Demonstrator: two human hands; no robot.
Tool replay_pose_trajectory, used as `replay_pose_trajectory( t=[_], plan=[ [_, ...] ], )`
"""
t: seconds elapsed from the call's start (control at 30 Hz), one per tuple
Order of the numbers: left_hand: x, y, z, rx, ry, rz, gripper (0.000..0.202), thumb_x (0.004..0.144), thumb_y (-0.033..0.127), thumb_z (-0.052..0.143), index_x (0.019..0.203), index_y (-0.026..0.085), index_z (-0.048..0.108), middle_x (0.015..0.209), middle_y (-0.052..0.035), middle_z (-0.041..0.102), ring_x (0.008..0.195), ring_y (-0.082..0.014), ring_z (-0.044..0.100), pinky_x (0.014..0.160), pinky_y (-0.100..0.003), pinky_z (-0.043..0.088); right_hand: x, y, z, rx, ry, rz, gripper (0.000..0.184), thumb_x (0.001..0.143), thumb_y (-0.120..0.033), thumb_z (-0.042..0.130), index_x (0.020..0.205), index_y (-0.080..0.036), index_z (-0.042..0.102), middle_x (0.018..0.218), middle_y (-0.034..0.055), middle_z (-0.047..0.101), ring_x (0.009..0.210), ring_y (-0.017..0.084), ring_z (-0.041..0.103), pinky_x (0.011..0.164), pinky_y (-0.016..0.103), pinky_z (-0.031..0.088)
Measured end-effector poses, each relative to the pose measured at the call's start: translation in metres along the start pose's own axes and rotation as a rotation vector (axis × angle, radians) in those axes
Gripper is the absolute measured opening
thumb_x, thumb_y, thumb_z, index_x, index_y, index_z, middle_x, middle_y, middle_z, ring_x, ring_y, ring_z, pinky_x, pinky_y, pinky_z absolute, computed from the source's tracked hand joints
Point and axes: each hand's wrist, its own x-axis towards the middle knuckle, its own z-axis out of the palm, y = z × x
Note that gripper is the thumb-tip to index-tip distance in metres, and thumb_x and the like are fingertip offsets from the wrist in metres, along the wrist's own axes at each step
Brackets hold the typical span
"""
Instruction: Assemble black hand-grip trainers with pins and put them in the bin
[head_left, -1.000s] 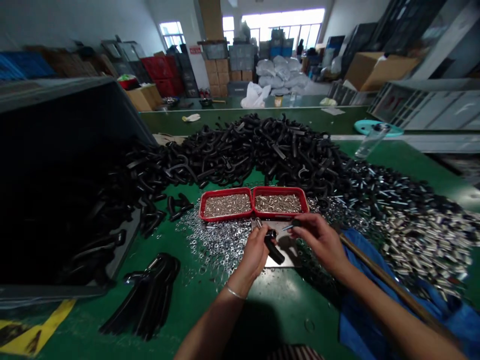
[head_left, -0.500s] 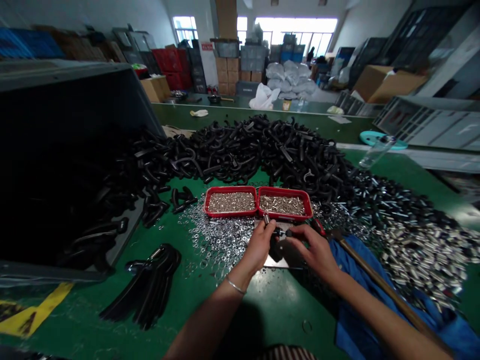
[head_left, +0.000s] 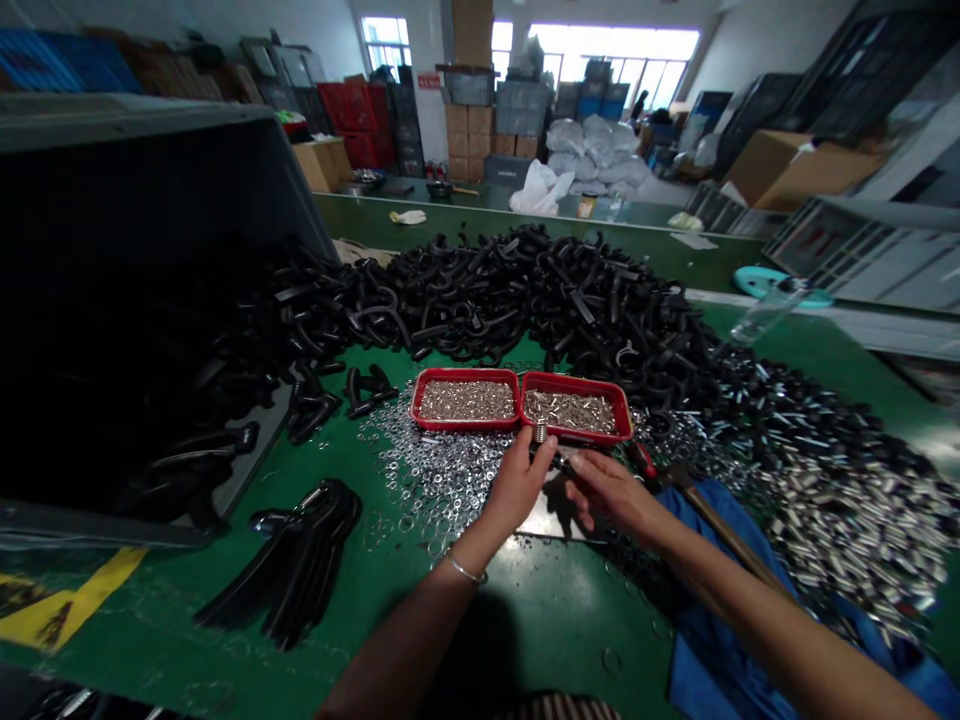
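My left hand (head_left: 519, 482) is closed around a small part whose ridged silvery metal end (head_left: 540, 433) shows above the thumb. The rest of that part, dark in places, is mostly hidden by the fingers. Close on its right, my right hand (head_left: 611, 492) pinches at the part's other end with thumb and forefinger; what lies between those fingertips is too small to make out. Both hands are over a pale metal plate (head_left: 536, 522). Just beyond stand two red trays, the left tray (head_left: 465, 427) and right tray (head_left: 628, 420), filled with small metal pieces.
Black curved parts (head_left: 480, 290) form a heap behind the trays. Loose metal rings (head_left: 427, 480) lie left of the hands, and silvery cylinders (head_left: 862, 510) at right. A hammer (head_left: 731, 535) rests on blue cloth (head_left: 697, 640). A grey crate (head_left: 300, 190) lies on its side.
The right hand has shifted slightly left and its fingers have curled closer to the left hand. The metal end in the left hand has turned more upright. The view has swung a little left.
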Motion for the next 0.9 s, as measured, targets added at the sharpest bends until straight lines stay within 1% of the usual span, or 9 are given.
replay_pose_trajectory(
  t=[0.17, 0.3, 0.37, 0.43, 0.5, 0.57, 0.73, 0.8, 0.9],
  plan=[
    [0.002, -0.005, -0.004, 0.158, -0.039, 0.058, 0.021, 0.099, 0.040, 0.045, 0.098, 0.021, 0.052, 0.090, -0.0024, 0.062, 0.085, -0.0174, 0.059, 0.082, -0.030, 0.044, 0.000, -0.002, 0.011, 0.160, 0.006, 0.073, 0.042, 0.088, -0.061, 0.060, 0.082, -0.021, 0.051, 0.056, -0.0052, 0.054, 0.041, 0.008, 0.045, 0.038, 0.019, 0.037],
    [0.002, -0.004, -0.004, 0.205, -0.113, 0.141, 0.021, 0.098, 0.041, 0.046, 0.101, 0.021, 0.053, 0.093, -0.0034, 0.062, 0.088, -0.0186, 0.059, 0.084, -0.031, 0.044, -0.002, 0.000, 0.007, 0.402, -0.244, 0.294, 0.062, 0.093, -0.075, 0.028, 0.067, -0.021, 0.045, 0.043, -0.0081, 0.037, 0.030, 0.005, 0.022, 0.030, 0.019, 0.021],
    [0.003, -0.005, -0.004, 0.187, -0.117, 0.130, 0.021, 0.098, 0.041, 0.046, 0.098, 0.022, 0.054, 0.091, -0.0029, 0.062, 0.086, -0.0187, 0.058, 0.083, -0.030, 0.044, -0.002, 0.001, 0.003, 0.338, -0.288, 0.348, 0.069, 0.093, -0.077, 0.017, 0.067, -0.021, 0.048, 0.042, -0.0061, 0.041, 0.029, 0.006, 0.022, 0.029, 0.020, 0.021],
    [0.004, -0.006, -0.005, 0.156, -0.077, 0.089, 0.021, 0.097, 0.041, 0.047, 0.094, 0.022, 0.054, 0.086, -0.0018, 0.061, 0.082, -0.0185, 0.058, 0.080, -0.029, 0.043, -0.002, 0.000, 0.000, 0.112, -0.166, 0.238, 0.065, 0.092, -0.076, 0.028, 0.079, -0.019, 0.056, 0.055, -0.0006, 0.057, 0.036, 0.009, 0.040, 0.034, 0.021, 0.032],
    [0.005, -0.007, -0.005, 0.119, -0.032, 0.058, 0.020, 0.096, 0.041, 0.049, 0.091, 0.022, 0.054, 0.082, -0.0008, 0.060, 0.079, -0.0182, 0.057, 0.078, -0.029, 0.042, -0.004, -0.001, -0.001, -0.148, 0.054, 0.037, 0.052, 0.086, -0.071, 0.053, 0.094, -0.020, 0.060, 0.079, 0.0051, 0.068, 0.055, 0.014, 0.058, 0.045, 0.023, 0.043],
    [0.004, -0.005, -0.005, 0.085, -0.032, 0.062, 0.019, 0.095, 0.041, 0.050, 0.091, 0.023, 0.055, 0.083, -0.0009, 0.060, 0.080, -0.0182, 0.057, 0.079, -0.028, 0.042, -0.006, -0.001, 0.001, -0.265, 0.165, -0.072, 0.047, 0.082, -0.065, 0.064, 0.095, -0.020, 0.060, 0.085, 0.0060, 0.068, 0.064, 0.016, 0.061, 0.051, 0.024, 0.045],
    [0.001, -0.001, -0.004, 0.090, -0.151, 0.138, 0.020, 0.096, 0.040, 0.051, 0.094, 0.022, 0.057, 0.090, -0.0022, 0.062, 0.085, -0.0186, 0.057, 0.082, -0.028, 0.042, -0.008, 0.005, 0.002, 0.075, -0.305, 0.276, 0.079, 0.093, -0.074, 0.003, 0.080, -0.019, 0.058, 0.049, -0.0004, 0.053, 0.030, 0.011, 0.035, 0.032, 0.024, 0.030],
    [0.001, -0.001, -0.003, 0.105, -0.147, 0.131, 0.020, 0.096, 0.041, 0.050, 0.095, 0.022, 0.057, 0.089, -0.0023, 0.062, 0.084, -0.0188, 0.057, 0.081, -0.028, 0.042, -0.009, 0.005, 0.001, 0.018, -0.231, 0.232, 0.073, 0.093, -0.077, 0.017, 0.088, -0.018, 0.060, 0.061, 0.0028, 0.062, 0.037, 0.011, 0.044, 0.035, 0.023, 0.033],
    [0.001, -0.002, -0.002, 0.101, -0.084, 0.103, 0.021, 0.097, 0.040, 0.047, 0.098, 0.022, 0.057, 0.090, -0.0029, 0.063, 0.085, -0.0191, 0.058, 0.081, -0.029, 0.043, -0.010, 0.004, 0.000, -0.212, 0.076, 0.017, 0.053, 0.085, -0.071, 0.056, 0.097, -0.019, 0.061, 0.079, 0.0044, 0.068, 0.055, 0.013, 0.058, 0.046, 0.023, 0.042]
  ],
)
